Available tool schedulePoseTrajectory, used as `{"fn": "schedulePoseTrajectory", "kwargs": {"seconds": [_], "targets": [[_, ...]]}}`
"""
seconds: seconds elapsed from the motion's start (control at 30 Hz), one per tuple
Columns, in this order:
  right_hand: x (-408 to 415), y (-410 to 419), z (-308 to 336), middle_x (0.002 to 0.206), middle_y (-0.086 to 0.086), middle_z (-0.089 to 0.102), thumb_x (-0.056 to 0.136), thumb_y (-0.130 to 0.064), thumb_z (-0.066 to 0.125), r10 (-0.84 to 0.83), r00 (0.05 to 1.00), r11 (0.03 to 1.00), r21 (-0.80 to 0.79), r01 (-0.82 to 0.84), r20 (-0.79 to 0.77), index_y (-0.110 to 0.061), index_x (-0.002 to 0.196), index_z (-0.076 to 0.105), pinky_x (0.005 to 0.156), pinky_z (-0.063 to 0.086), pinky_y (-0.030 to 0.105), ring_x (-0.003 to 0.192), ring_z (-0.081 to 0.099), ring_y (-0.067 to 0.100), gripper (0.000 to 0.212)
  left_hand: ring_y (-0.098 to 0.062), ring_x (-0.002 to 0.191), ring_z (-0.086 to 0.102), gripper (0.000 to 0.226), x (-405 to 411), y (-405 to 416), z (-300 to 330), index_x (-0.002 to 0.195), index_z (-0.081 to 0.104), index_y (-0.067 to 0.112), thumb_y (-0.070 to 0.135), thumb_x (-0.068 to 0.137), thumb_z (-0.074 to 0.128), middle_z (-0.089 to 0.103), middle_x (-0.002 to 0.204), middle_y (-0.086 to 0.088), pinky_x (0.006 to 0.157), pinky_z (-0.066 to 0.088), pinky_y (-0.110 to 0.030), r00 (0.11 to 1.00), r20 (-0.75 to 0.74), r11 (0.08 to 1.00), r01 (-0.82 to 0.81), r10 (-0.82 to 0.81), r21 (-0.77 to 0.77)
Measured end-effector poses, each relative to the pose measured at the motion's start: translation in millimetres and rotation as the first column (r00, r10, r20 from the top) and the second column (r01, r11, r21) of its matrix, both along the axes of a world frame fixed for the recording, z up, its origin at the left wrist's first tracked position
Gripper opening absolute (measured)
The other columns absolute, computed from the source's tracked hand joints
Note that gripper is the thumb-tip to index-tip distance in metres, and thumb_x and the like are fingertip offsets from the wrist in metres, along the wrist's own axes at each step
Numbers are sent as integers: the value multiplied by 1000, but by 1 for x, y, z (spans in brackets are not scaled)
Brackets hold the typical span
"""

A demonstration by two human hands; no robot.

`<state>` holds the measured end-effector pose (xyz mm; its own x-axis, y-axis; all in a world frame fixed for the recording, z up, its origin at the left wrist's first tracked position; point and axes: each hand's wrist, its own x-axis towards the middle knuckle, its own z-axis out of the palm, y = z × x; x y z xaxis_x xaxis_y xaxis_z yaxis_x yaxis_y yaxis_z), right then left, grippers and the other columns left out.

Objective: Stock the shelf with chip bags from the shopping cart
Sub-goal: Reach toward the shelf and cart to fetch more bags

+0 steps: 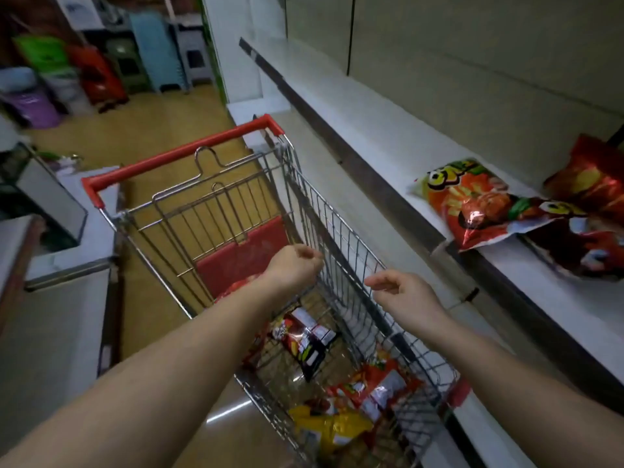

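A wire shopping cart (209,211) with a red handle stands beside a pale shelf (378,130). Inside it lie a dark red chip bag (304,342), an orange-red bag (378,390) and a yellow bag (331,430). On the shelf at the right lie an orange chip bag (472,201) and two darker red bags (591,244). My left hand (293,268) hovers over the cart with loosely curled fingers and holds nothing. My right hand (401,295) hangs above the cart's right rim, fingers relaxed, also with nothing in it.
A low white counter (60,298) runs along the left of the aisle. Stacked plastic stools and coloured bins (98,69) stand at the far end on the tan floor. The shelf stretch to the left of the bags is bare.
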<state>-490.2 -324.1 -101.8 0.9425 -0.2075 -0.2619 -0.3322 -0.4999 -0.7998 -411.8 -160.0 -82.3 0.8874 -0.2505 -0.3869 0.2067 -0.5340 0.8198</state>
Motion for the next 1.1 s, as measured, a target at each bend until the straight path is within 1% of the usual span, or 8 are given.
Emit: {"fn": "schedulePoseTrajectory", "kwargs": {"seconds": [0.1, 0.17, 0.23, 0.37, 0.5, 0.6, 0.93, 1.1], "targets": [[-6, 0, -44, 110, -3, 63, 91, -5, 53, 3, 994, 1000, 10, -2, -107, -16, 109, 65, 88, 45, 25, 99, 58, 11, 24, -14, 76, 57, 13, -12, 8, -53, 106, 58, 8, 14, 97, 51, 56, 91, -3, 67, 51, -27, 992, -128, 999, 16, -9, 51], [-10, -1, -76, 112, -2, 64, 90, -5, 54, -7, 985, 1000, 16, 10, -171, -17, 108, 65, 90, 46, 26, 100, 57, 11, 24, -18, 77, 57, 10, -20, 8, -87, 96, 60, 11, 15, 97, 50, 56, 97, -6, 76, 50, -32, 980, -198, 995, 43, -25, 88], [-17, -3, -108, 111, 1, 64, 90, -5, 55, -20, 970, 999, 28, 28, -243, -17, 105, 65, 87, 43, 24, 99, 56, 12, 21, -20, 77, 55, 15, -27, 6, -118, 84, 58, 20, 17, 97, 50, 57, 93, -7, 70, 44, -29, 965, -255, 988, 93, -58, 126], [-34, -4, -164, 110, 4, 65, 91, -5, 55, -65, 919, 995, 43, 88, -390, -17, 101, 65, 81, 42, 21, 100, 59, 16, 18, -18, 86, 53, 20, -39, 0, -167, 113, 59, 10, 15, 98, 47, 55, 95, -4, 57, 41, -21, 920, -364, 960, 220, -144, 175], [-47, 4, -200, 104, 8, 64, 90, -1, 52, -81, 869, 991, 53, 122, -487, -8, 109, 64, 72, 39, 20, 92, 55, 14, 24, -27, 102, 58, 29, -44, -4, -202, 122, 56, 7, 20, 98, 48, 60, 118, -14, 81, 47, -32, 868, -426, 897, 377, -256, 231], [-52, 11, -218, 89, 1, 61, 89, -2, 51, -80, 834, 990, 52, 128, -546, -7, 110, 64, 63, 41, 21, 82, 55, 14, 25, -29, 114, 55, 32, -43, -5, -219, 124, 56, 10, 27, 97, 49, 58, 126, -13, 86, 45, -30, 824, -463, 818, 492, -326, 299], [-50, 34, -241, 117, 12, 62, 90, -10, 56, -119, 791, 987, 16, 161, -600, -5, 111, 66, 87, 43, 27, 108, 55, 27, 24, -26, 113, 53, 43, -35, -8, -245, 131, 51, 8, 25, 93, 61, 54, 130, -14, 82, 40, -25, 668, -618, 717, 658, -413, 232], [-49, 41, -255, 98, 7, 59, 89, -24, 61, -117, 744, 982, 35, 186, -658, -10, 103, 63, 83, 45, 32, 101, 57, 27, 20, -29, 118, 52, 39, -35, -7, -257, 128, 53, 4, 23, 93, 57, 54, 131, -17, 94, 42, -31, 599, -677, 650, 724, -427, 231]]}}
